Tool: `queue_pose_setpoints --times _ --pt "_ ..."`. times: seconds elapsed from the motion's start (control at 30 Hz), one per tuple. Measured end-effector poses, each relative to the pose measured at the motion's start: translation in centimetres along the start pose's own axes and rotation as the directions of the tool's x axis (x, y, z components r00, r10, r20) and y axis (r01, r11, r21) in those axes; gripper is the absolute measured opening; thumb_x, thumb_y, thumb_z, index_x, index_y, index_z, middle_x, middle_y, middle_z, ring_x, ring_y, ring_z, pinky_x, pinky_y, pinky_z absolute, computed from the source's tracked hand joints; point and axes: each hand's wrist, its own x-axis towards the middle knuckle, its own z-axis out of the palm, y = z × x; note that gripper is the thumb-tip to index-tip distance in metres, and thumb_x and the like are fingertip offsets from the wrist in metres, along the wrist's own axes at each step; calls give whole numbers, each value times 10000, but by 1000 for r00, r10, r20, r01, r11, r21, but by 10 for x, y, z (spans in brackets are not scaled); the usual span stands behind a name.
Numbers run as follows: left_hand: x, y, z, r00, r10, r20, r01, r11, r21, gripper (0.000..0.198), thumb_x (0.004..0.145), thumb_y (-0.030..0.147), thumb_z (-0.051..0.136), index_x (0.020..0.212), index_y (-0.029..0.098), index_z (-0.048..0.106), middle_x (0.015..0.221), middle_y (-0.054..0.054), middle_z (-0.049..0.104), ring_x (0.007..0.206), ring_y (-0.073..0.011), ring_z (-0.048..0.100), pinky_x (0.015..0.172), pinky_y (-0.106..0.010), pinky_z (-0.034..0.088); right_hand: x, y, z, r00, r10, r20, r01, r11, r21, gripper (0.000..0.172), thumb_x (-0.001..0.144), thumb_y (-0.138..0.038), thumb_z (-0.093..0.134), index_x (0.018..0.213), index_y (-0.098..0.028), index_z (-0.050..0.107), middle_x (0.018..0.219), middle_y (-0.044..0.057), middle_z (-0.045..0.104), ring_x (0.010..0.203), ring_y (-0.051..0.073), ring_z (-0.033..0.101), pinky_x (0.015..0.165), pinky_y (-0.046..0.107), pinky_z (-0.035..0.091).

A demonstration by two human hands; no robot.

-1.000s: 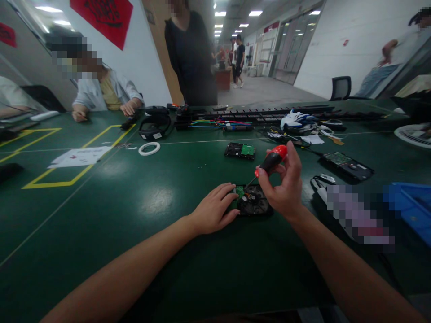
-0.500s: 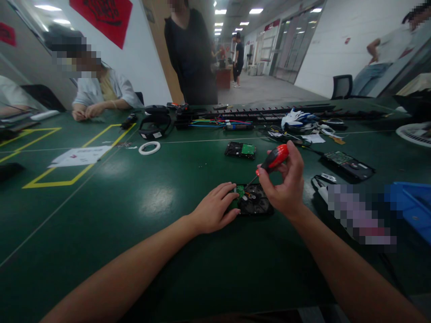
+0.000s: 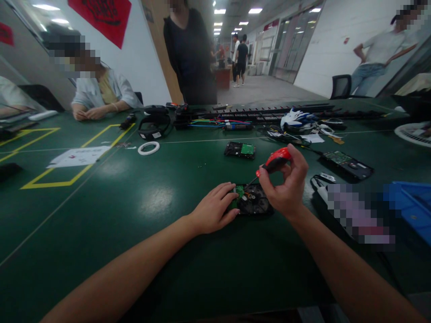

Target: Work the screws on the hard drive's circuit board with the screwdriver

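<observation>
A black hard drive (image 3: 254,202) with a green circuit board lies on the green table (image 3: 134,211) in front of me. My left hand (image 3: 213,208) rests on its left edge, fingers laid over it and holding it down. My right hand (image 3: 286,184) is closed round a red and black screwdriver (image 3: 274,162), whose thin tip slants down onto the drive's top.
A second hard drive (image 3: 240,150) lies further back, and a third (image 3: 346,162) to the right. Cables (image 3: 218,123), white gloves (image 3: 296,119), a tape ring (image 3: 148,148) and a paper sheet (image 3: 79,156) lie around. A blue bin (image 3: 412,206) stands right. A person sits at the far left; others stand behind.
My right hand has turned the screwdriver handle slightly, with the fingers shifting round it. My left hand stays on the drive. The person at the far right has changed pose.
</observation>
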Motion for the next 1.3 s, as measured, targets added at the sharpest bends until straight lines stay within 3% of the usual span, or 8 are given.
queue_pose_setpoints --times 0.13,0.3,0.4,0.57,0.73,1.03,1.17,1.3 --pt "0 0 0 1000 1 5 -1 1000 4 477 1043 468 512 1408 162 536 1577 -183 481 1527 -340 409 1265 -576 391 -1 -1 -1 999 -9 -36 8 999 -38 965 822 -333 816 1622 -343 276 1547 148 446 1107 314 697 758 475 692" --pt "0 0 0 1000 0 -1 0 1000 -1 473 1040 467 519 1413 177 532 1578 -178 482 1521 -345 416 1251 -591 406 -1 -1 -3 997 7 83 -9 1000 18 895 918 -303 683 1663 -351 190 1630 153 399 1132 327 715 875 544 666" --pt "0 0 0 1000 5 -3 -5 1000 -1 472 1041 467 516 1409 172 535 1579 -180 481 1520 -345 416 1253 -591 402 0 -1 -3 994 33 100 -37 999 39 877 943 -281 637 1669 -371 154 1648 140 388 1049 290 740 844 506 672" --pt "0 1 -1 1000 -3 11 3 1000 13 475 1046 469 508 1402 156 542 1579 -186 479 1523 -341 412 1267 -569 392 0 3 -4 1000 -7 21 8 998 -65 927 857 -324 771 1641 -354 276 1528 132 490 1001 291 693 796 535 671" --pt "0 0 -1 1000 2 -1 -2 1000 0 466 1040 463 519 1410 180 532 1575 -177 488 1519 -343 420 1249 -589 412 0 3 -6 997 -7 72 7 1000 4 845 900 -267 678 1634 -352 268 1482 128 516 1135 317 675 881 559 660" --pt "0 1 -2 1000 -1 6 1 1000 3 474 1044 464 508 1412 167 536 1577 -181 484 1528 -342 410 1262 -577 397 0 2 -2 1000 2 -8 -3 999 -38 914 860 -340 776 1627 -352 279 1528 152 484 1015 299 713 683 465 681" --pt "0 1 -2 1000 -4 4 4 1000 3 476 1043 469 510 1409 166 540 1573 -181 487 1523 -342 416 1258 -574 404 0 3 -4 999 5 46 -5 1000 2 895 887 -318 725 1642 -340 245 1554 160 465 1127 342 704 783 534 683" --pt "0 1 -1 1000 -5 -1 5 1000 0 472 1041 471 514 1411 179 535 1580 -178 483 1522 -349 419 1249 -591 411 1 1 -3 995 32 93 -38 997 70 871 929 -277 649 1655 -360 176 1558 156 469 1040 303 745 861 567 672"
